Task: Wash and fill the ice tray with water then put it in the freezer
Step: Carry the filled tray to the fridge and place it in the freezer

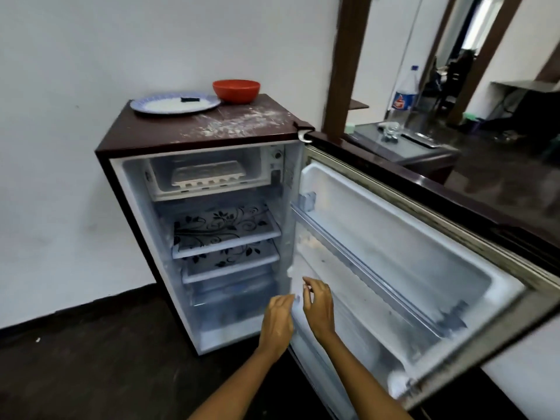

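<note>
A small dark-brown fridge [127,137] stands open against the white wall. The white ice tray [207,175] lies inside the freezer compartment [257,174] at the top, whose flap is open. My left hand [277,321] and my right hand [318,304] hover side by side low down, in front of the bottom of the fridge and the inner door. Both hands hold nothing and their fingers are loosely apart. They are well below the freezer compartment and do not touch the tray.
The fridge door [424,262] swings wide to the right with bare door shelves. A plate [174,103] and a red bowl [236,90] sit on the fridge top. Two floral-patterned shelves [224,230] lie inside. A bottle [404,92] and a glass [391,130] stand on a dark counter behind.
</note>
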